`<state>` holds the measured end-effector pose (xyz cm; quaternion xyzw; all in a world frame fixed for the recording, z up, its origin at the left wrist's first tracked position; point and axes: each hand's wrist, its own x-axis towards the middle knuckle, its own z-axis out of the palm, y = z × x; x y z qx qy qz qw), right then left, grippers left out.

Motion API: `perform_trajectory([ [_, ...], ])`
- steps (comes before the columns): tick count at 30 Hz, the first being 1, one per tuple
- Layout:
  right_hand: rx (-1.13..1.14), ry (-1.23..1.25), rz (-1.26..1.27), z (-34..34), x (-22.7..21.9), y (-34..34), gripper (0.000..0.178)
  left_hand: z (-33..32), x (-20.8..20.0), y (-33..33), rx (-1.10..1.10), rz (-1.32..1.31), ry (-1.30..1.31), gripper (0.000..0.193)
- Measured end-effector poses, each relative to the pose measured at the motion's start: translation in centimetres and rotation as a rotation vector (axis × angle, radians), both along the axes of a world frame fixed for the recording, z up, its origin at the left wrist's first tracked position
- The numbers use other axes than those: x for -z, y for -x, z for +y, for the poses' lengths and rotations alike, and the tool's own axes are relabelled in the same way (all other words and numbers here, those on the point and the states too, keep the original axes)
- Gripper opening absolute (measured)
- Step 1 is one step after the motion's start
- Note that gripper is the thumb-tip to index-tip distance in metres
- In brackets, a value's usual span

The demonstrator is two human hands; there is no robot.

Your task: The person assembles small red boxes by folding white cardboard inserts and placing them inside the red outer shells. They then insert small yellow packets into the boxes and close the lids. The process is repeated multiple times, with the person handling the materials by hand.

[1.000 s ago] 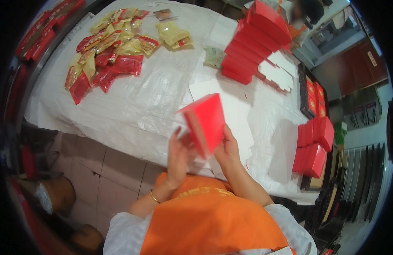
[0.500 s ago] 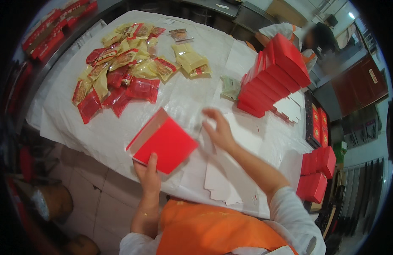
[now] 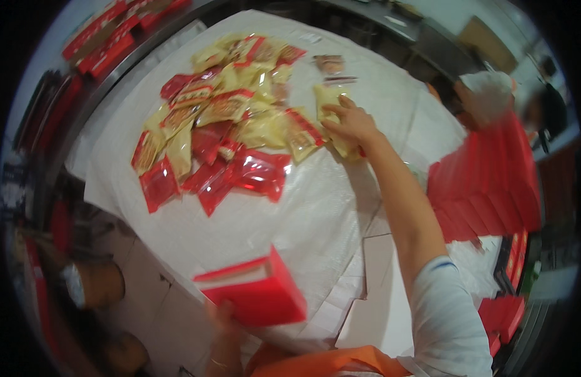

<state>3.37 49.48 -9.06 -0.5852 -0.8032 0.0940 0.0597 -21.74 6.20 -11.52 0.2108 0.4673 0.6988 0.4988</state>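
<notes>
My left hand (image 3: 224, 317) is closed on a red cardboard box (image 3: 256, 301) near the table's front edge. The box is tilted, with a flap standing up at its right and a pale inside showing at the top. Farther off, my right hand (image 3: 353, 122) lies over a yellow packet (image 3: 330, 95), fingers spread and touching it; the thumb is hidden. Left of that hand spreads a heap of yellow packets (image 3: 224, 107) and red packets (image 3: 262, 174) in shiny wrap. A small clear packet (image 3: 328, 64) with brownish contents lies beyond my right hand.
Red boxes (image 3: 485, 179) stand stacked at the right, with more red boxes (image 3: 501, 317) lower down. Flat white card sheets (image 3: 381, 301) lie under my right arm on the white-covered table (image 3: 309, 213). Red cartons (image 3: 108, 53) sit at the far left. Another person (image 3: 545, 107) is at the far right.
My right hand has reached forward onto the yellow packet. The red box in my left hand has come nearer to me and tilted, showing its inside. The whole view has shifted.
</notes>
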Motion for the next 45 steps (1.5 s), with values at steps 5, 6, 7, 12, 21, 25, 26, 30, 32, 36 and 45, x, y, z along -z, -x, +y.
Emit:
perform_trajectory([
  [5, -0.302, -0.05, -0.089, -10.5, -0.7, 0.0, 0.059, 7.0, 1.4, 13.0, -0.196, 0.202, -0.139, 0.062],
  [6, -0.285, -0.053, -0.092, -12.2, -1.3, -0.2, 0.055, 8.9, 1.3, 16.0, -0.207, 0.223, -0.176, 0.061],
  [7, -0.269, -0.055, -0.095, -13.5, -1.9, -0.2, 0.051, 9.8, 2.0, 20.2, -0.222, 0.074, -0.163, 0.06],
  [12, -0.272, -0.239, 0.193, -9.1, -6.0, 4.2, 0.051, 16.8, 2.7, 31.7, -0.169, -0.278, -0.245, 0.057],
  [21, -0.321, 0.306, 0.599, 0.3, -2.2, 15.2, 0.073, 26.6, 2.4, 29.1, 0.179, -0.255, -0.148, 0.047],
  [25, -0.309, 0.414, 0.648, -0.5, -2.1, 12.8, 0.069, 28.6, 2.0, 22.9, 0.327, -0.291, -0.052, 0.045],
  [26, -0.303, 0.454, 0.652, -1.2, -2.6, 12.0, 0.066, 28.9, 2.2, 21.2, 0.365, -0.29, -0.039, 0.045],
  [30, -0.202, 0.431, 0.684, -3.6, -2.8, 6.2, 0.058, 30.3, 2.3, 14.5, 0.44, -0.354, -0.027, 0.041],
  [32, -0.153, 0.418, 0.721, -5.3, -3.5, 2.9, 0.057, 29.9, 0.9, 10.6, 0.493, -0.4, 0.013, 0.038],
  [36, -0.026, 0.326, 0.665, -7.2, -4.0, -3.7, 0.057, 31.3, 1.6, 4.7, 0.561, -0.464, 0.047, 0.036],
  [45, 0.179, -0.116, 0.552, -8.3, -1.7, -9.9, 0.052, 31.3, 0.1, 23.8, 0.253, -0.276, -0.653, 0.061],
])
